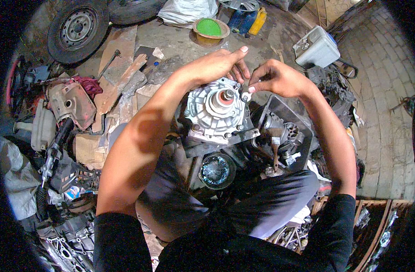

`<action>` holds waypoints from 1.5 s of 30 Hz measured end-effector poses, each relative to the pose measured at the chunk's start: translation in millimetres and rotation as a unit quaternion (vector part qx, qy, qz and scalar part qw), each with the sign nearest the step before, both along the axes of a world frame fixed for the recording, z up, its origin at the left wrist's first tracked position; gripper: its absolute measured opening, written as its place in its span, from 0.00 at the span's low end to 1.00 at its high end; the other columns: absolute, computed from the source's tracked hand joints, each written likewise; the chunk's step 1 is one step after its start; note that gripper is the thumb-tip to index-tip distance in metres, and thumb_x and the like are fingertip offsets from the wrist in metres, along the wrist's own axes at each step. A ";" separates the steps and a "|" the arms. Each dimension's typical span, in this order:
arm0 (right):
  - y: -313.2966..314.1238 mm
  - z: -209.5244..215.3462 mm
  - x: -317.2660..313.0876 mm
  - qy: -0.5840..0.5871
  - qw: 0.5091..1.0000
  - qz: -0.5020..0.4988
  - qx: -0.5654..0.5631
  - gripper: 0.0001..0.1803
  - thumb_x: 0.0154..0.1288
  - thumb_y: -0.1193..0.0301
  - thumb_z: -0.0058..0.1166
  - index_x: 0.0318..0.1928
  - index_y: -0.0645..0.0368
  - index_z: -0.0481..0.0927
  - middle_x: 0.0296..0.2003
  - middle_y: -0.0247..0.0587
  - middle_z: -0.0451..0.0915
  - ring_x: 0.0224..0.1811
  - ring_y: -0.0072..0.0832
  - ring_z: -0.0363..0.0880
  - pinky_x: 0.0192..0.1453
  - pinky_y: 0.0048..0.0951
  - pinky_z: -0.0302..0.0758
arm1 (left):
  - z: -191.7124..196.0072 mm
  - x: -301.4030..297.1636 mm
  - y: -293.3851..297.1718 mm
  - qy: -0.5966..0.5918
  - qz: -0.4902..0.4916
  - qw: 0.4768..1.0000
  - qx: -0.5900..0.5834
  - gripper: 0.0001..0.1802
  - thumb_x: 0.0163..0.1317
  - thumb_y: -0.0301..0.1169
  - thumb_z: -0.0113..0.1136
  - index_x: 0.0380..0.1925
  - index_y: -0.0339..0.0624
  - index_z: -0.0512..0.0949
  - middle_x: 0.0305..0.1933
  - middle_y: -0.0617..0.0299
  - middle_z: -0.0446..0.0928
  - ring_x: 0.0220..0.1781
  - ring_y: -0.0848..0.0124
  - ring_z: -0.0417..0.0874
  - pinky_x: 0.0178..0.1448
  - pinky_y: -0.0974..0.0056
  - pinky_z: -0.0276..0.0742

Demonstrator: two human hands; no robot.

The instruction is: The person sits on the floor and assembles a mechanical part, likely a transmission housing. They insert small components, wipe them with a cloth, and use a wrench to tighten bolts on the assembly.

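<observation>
A silver, ribbed gearbox housing (206, 119) with a central shaft (227, 94) stands in front of me. Several bolts sit around its rim. Over its far edge reaches my left hand (225, 65), thumb stretched out and fingers apart, pointing down towards the rim. At the housing's far right edge my right hand (277, 79) is closed in a pinch, thumb and forefinger together just above a bolt head (246, 96). Whatever lies between those fingertips is too small or hidden to make out.
Between my legs is a round can (216, 171). To the right, a dark tray (302, 152) holds metal parts and a paintbrush (275, 144). Wheels (77, 28), a green-lined bowl (209, 28), a pale box (316, 47) and scattered car parts surround me.
</observation>
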State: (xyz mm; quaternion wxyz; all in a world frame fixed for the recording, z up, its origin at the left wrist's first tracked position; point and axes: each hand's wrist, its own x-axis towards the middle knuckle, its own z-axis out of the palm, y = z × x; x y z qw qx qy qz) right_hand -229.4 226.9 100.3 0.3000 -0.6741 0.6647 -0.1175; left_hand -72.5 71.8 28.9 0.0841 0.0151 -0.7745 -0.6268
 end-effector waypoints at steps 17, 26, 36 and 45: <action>78.5 -11.1 85.7 -0.390 0.841 -0.347 0.143 0.13 0.73 0.64 0.54 0.42 0.63 0.80 0.29 0.37 0.81 0.27 0.28 0.83 0.32 0.24 0.76 | 0.1 6.4 1.4 0.004 0.014 1.000 0.008 0.43 0.74 0.62 0.27 0.38 0.37 0.84 0.35 0.53 0.85 0.41 0.66 0.84 0.52 0.62 0.75; 67.1 -10.9 24.1 -0.048 0.973 -0.221 -0.044 0.12 0.71 0.65 0.56 0.42 0.63 0.83 0.31 0.30 0.78 0.37 0.17 0.73 0.43 0.25 0.71 | 4.6 3.0 3.7 0.007 -0.002 1.000 0.001 0.43 0.74 0.62 0.28 0.38 0.36 0.84 0.37 0.53 0.85 0.41 0.66 0.84 0.52 0.62 0.75; 28.0 4.6 10.6 -0.058 0.995 -0.075 -0.021 0.11 0.65 0.68 0.61 0.40 0.64 0.82 0.34 0.40 0.84 0.42 0.26 0.78 0.52 0.33 0.74 | 5.4 5.0 3.7 -0.005 0.012 1.000 0.003 0.41 0.75 0.61 0.30 0.38 0.36 0.84 0.37 0.55 0.85 0.40 0.67 0.84 0.52 0.63 0.76; 13.4 2.4 12.6 -0.012 0.999 0.012 -0.041 0.10 0.64 0.67 0.64 0.39 0.60 0.85 0.35 0.39 0.81 0.43 0.26 0.76 0.48 0.31 0.72 | 1.2 1.4 5.5 -0.003 0.011 1.000 0.021 0.41 0.75 0.60 0.29 0.38 0.36 0.84 0.37 0.55 0.85 0.40 0.66 0.84 0.52 0.63 0.76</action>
